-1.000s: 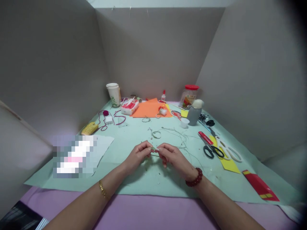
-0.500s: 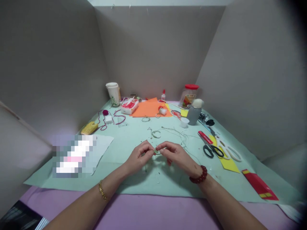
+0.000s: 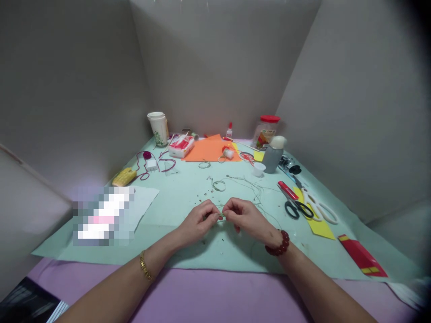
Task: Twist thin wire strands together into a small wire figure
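Both hands meet just above the middle of the green sheet, fingertips a short gap apart. My left hand pinches one side of a thin green cord. My right hand pinches the cord's other side, thumb against forefinger. Most of the cord is hidden by the fingers. Beyond the hands lie a small coiled green cord ring, several tiny beads and long loose green strands trailing to the right.
Black-handled scissors and white-handled scissors lie right, near a red packet. A grey bottle and small white cup stand behind. White paper lies left; orange paper and a tissue pack sit at back.
The fingertips have shifted on the cord: my right thumb and forefinger have closed into a tighter pinch. The whole view has tilted slightly.
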### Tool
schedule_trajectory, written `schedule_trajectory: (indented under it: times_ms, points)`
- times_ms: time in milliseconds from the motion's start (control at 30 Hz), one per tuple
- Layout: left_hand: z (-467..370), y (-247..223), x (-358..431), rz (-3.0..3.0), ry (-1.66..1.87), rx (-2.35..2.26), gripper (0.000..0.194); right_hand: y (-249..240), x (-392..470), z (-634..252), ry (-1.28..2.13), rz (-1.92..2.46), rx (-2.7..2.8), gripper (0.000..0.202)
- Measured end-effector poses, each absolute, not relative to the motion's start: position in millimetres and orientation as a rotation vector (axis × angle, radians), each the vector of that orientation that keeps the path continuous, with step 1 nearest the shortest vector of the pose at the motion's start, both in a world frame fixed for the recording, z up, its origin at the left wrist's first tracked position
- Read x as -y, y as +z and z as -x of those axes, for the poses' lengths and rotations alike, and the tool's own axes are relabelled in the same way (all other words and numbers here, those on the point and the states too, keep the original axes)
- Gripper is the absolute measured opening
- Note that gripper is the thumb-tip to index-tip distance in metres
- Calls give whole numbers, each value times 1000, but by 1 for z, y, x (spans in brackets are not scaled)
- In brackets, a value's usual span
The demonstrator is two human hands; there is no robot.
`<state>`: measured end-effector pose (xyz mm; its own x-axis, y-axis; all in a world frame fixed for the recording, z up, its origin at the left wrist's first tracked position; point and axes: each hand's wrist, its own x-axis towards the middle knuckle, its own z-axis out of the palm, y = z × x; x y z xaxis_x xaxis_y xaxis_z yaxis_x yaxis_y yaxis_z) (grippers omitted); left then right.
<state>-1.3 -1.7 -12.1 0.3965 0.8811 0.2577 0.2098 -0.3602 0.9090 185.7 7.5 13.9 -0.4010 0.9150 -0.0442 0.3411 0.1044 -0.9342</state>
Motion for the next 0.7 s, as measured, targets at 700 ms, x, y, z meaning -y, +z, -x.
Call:
schedule_trajectory:
  times_ms: [700]
  points:
    - [3, -6, -6, -432, 1127, -501, 8, -2, 15, -149, 1201, 1310, 1567, 19]
